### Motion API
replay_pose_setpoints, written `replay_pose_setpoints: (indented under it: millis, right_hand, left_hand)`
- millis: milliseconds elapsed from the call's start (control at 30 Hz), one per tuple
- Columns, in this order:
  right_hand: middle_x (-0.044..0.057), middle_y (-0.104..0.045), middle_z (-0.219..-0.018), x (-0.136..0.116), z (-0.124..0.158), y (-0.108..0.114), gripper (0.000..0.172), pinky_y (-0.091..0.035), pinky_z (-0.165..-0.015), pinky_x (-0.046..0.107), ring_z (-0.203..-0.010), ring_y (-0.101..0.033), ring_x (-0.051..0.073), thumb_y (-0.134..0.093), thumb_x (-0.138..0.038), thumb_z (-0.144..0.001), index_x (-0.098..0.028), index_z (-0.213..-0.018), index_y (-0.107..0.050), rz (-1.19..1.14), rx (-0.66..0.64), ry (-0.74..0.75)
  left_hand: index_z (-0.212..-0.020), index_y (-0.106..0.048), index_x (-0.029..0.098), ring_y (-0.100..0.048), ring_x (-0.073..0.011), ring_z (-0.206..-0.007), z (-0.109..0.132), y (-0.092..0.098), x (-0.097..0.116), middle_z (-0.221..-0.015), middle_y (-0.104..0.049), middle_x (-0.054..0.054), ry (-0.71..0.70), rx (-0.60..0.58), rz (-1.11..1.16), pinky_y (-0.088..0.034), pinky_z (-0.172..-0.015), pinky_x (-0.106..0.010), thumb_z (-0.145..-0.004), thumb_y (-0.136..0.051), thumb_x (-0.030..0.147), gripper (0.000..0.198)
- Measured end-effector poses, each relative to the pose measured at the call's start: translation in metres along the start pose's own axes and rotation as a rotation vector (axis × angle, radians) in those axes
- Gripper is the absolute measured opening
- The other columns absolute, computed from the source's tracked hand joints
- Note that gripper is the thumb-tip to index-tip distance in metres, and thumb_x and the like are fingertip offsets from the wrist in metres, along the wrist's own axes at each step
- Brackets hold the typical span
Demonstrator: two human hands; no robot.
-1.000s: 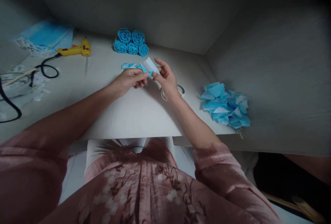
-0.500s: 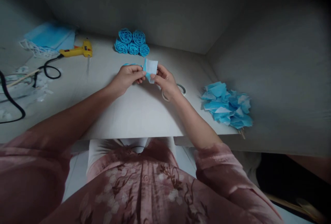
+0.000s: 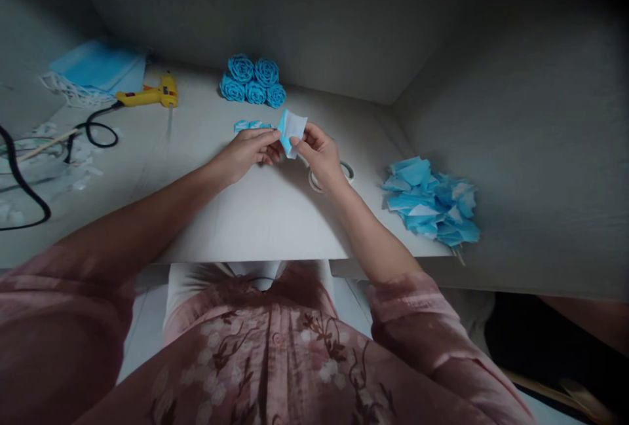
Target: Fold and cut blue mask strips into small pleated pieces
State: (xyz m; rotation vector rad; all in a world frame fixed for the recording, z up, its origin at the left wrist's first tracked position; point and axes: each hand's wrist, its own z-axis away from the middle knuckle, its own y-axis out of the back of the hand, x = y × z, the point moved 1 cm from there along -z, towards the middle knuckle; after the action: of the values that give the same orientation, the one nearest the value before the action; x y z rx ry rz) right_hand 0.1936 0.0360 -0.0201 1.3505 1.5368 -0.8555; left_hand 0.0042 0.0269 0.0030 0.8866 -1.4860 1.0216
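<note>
A small blue-and-white piece of mask fabric [image 3: 293,128] is held up between my two hands above the table, one side of it folded over. My left hand [image 3: 250,150] pinches its left, blue edge between thumb and fingers. On its right side, my right hand [image 3: 318,150] grips it with the thumb in front and the fingers behind. Just beyond my left hand lie more blue-and-white folded pieces [image 3: 251,126], partly covered by that hand. A roll of tape [image 3: 348,171] rests on the table under my right wrist, which hides part of it.
Several rolled blue fabric roses [image 3: 254,81] are stacked at the back. A yellow glue gun [image 3: 152,92] and blue face masks [image 3: 98,68] lie back left, with a black cable and white scraps [image 3: 73,169] nearer. Blue fabric flowers on sticks [image 3: 432,199] lie at the right edge.
The fabric piece and both hands have shifted slightly right. The piece has tilted a little, and more of the folded pieces behind my left hand now shows.
</note>
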Motion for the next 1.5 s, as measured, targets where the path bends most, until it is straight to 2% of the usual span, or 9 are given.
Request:
replay_pose_setpoints:
  millis: [200, 400, 500, 633, 700, 867, 1000, 1133, 1500]
  right_hand:
    - [0.002, -0.076, -0.100, -0.002, 0.001, 0.000, 0.061, -0.062, -0.091, 0.035, -0.097, -0.071, 0.020, -0.086, -0.071, -0.077, -0.026, -0.116, -0.074, 0.015, 0.032, -0.082]
    - [0.005, -0.078, -0.125, -0.015, 0.001, 0.007, 0.056, -0.057, -0.106, 0.036, -0.122, -0.070, 0.022, -0.080, -0.072, -0.084, -0.026, -0.116, -0.077, 0.007, 0.047, -0.083]
    - [0.004, -0.079, -0.116, -0.014, 0.001, 0.005, 0.055, -0.057, -0.104, 0.036, -0.114, -0.071, 0.021, -0.084, -0.072, -0.080, -0.026, -0.108, -0.078, 0.004, 0.006, -0.066]
    - [0.001, -0.073, -0.092, -0.011, 0.000, 0.003, 0.054, -0.055, -0.088, 0.033, -0.088, -0.065, 0.017, -0.086, -0.075, -0.075, -0.024, -0.090, -0.073, 0.078, 0.015, -0.047]
    - [0.001, -0.071, -0.088, -0.013, 0.000, 0.003, 0.052, -0.054, -0.085, 0.033, -0.084, -0.063, 0.017, -0.084, -0.074, -0.078, -0.024, -0.087, -0.071, 0.135, 0.009, -0.023]
    - [0.004, -0.073, -0.095, -0.022, 0.003, 0.007, 0.028, -0.054, -0.098, 0.038, -0.095, -0.067, 0.022, -0.075, -0.053, -0.092, -0.025, -0.091, -0.074, 0.294, -0.030, 0.149]
    - [0.006, -0.076, -0.103, -0.020, 0.002, 0.010, 0.011, -0.050, -0.108, 0.045, -0.107, -0.067, 0.027, -0.068, -0.034, -0.094, -0.026, -0.091, -0.076, 0.444, -0.065, 0.267]
    - [0.006, -0.077, -0.110, -0.016, 0.001, 0.012, 0.011, -0.046, -0.115, 0.048, -0.115, -0.067, 0.028, -0.065, -0.025, -0.092, -0.027, -0.094, -0.076, 0.489, -0.095, 0.301]
    - [0.006, -0.080, -0.115, -0.015, 0.003, 0.010, 0.019, -0.050, -0.112, 0.043, -0.116, -0.069, 0.025, -0.061, -0.017, -0.091, -0.026, -0.096, -0.076, 0.547, -0.076, 0.311]
  left_hand:
    - [-0.074, -0.077, 0.017, -0.069, -0.0129, -0.070, 0.000, 0.002, 0.002, -0.076, -0.076, -0.005, 0.017, 0.056, -0.035, -0.051, -0.067, -0.025, -0.091, -0.083, 0.029, 0.022]
    - [-0.066, -0.077, 0.017, -0.062, -0.0110, -0.059, 0.001, 0.002, 0.008, -0.065, -0.073, -0.004, 0.035, -0.002, -0.177, -0.048, -0.062, -0.024, -0.092, -0.076, 0.020, 0.026]
    - [-0.063, -0.076, 0.016, -0.059, -0.0105, -0.055, 0.002, 0.000, 0.006, -0.061, -0.072, -0.004, 0.024, -0.034, -0.263, -0.043, -0.056, -0.023, -0.091, -0.075, 0.018, 0.027]
    - [-0.060, -0.073, 0.017, -0.056, -0.0101, -0.053, 0.003, -0.001, 0.002, -0.059, -0.071, -0.004, 0.012, -0.046, -0.323, -0.041, -0.053, -0.022, -0.090, -0.076, 0.020, 0.031]
    - [-0.061, -0.072, 0.017, -0.055, -0.0100, -0.051, 0.002, 0.000, 0.002, -0.058, -0.070, -0.004, 0.037, -0.034, -0.304, -0.040, -0.051, -0.023, -0.091, -0.076, 0.021, 0.030]
    - [-0.067, -0.074, 0.015, -0.058, -0.0118, -0.052, 0.000, 0.003, 0.004, -0.061, -0.069, -0.006, 0.164, -0.010, -0.156, -0.040, -0.051, -0.026, -0.090, -0.079, 0.021, 0.025]
    - [-0.070, -0.073, 0.015, -0.059, -0.0127, -0.053, -0.001, 0.005, 0.007, -0.062, -0.068, -0.007, 0.184, 0.005, -0.087, -0.042, -0.053, -0.027, -0.090, -0.084, 0.028, 0.026]
    - [-0.069, -0.073, 0.016, -0.059, -0.0123, -0.054, 0.000, 0.006, 0.010, -0.064, -0.069, -0.007, 0.172, -0.007, -0.110, -0.044, -0.055, -0.028, -0.090, -0.086, 0.032, 0.029]
    - [-0.065, -0.073, 0.016, -0.058, -0.0093, -0.052, 0.002, 0.002, 0.015, -0.062, -0.070, -0.005, 0.169, -0.001, -0.085, -0.044, -0.050, -0.021, -0.088, -0.090, 0.033, 0.032]
